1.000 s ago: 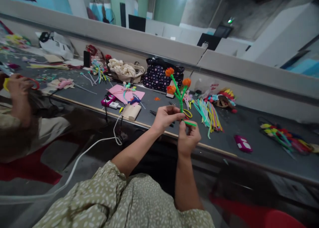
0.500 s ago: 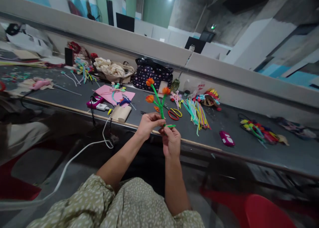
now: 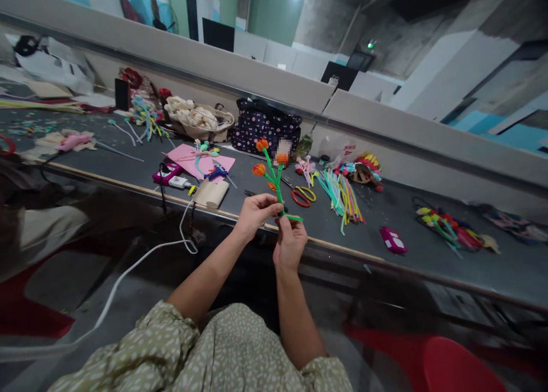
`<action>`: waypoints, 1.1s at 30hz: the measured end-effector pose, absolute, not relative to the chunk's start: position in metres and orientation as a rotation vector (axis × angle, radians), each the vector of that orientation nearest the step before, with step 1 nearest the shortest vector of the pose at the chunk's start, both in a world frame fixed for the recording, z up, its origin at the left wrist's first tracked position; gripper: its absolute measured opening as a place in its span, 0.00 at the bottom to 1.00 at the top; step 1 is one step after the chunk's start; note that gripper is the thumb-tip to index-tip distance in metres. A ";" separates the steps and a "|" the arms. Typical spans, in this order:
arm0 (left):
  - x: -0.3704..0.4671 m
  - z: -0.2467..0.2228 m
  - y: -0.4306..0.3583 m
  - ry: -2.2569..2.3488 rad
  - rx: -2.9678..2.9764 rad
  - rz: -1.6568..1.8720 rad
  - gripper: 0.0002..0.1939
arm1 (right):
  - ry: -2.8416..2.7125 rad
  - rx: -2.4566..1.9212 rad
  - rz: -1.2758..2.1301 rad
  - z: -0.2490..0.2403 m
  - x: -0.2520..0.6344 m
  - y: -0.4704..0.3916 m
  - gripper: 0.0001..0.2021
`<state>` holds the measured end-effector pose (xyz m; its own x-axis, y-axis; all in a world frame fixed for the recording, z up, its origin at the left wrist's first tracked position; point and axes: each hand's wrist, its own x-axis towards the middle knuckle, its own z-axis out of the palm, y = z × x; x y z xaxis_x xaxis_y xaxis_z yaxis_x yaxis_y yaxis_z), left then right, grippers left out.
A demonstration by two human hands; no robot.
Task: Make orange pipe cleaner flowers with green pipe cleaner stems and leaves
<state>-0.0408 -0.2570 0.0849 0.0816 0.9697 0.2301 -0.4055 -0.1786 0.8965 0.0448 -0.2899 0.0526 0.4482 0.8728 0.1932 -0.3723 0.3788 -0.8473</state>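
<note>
A pipe-cleaner flower bunch (image 3: 278, 191) with orange blooms and green stems stands upright above the table's front edge. My left hand (image 3: 260, 212) pinches its stem between thumb and fingers. Just below, my right hand (image 3: 291, 239) is closed on a green pipe cleaner (image 3: 295, 218) at the foot of the stem, one end of it sticking out to the right. Beyond the flowers lie scissors (image 3: 303, 196) with red and yellow handles.
The dark table (image 3: 363, 238) bears a bundle of coloured pipe cleaners (image 3: 342, 198), a magenta box (image 3: 393, 240), pink paper (image 3: 182, 154), a cardboard roll (image 3: 211, 194) and a polka-dot bag (image 3: 265, 126). A white cable (image 3: 128, 266) hangs at left. A red chair (image 3: 458, 363) stands at right.
My right hand has turned and shifted slightly left around the foot of the stem. My left hand keeps its pinch. The whole view has moved a little.
</note>
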 end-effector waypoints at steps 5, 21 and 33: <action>-0.044 0.085 -0.256 0.763 1.122 1.454 0.15 | -0.886 -0.920 0.813 0.048 0.047 -0.289 0.08; -0.044 0.080 -0.254 0.785 1.091 1.441 0.14 | -1.116 -1.140 0.638 0.048 0.064 -0.295 0.11; -0.044 0.070 -0.252 0.673 1.058 1.376 0.14 | -0.757 -0.799 1.298 0.051 0.068 -0.289 0.07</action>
<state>-0.0442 -0.2524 0.0701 0.1286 0.9724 0.1945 -0.4436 -0.1190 0.8883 0.0679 -0.2893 0.0511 0.1185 0.9923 0.0358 -0.5199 0.0927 -0.8492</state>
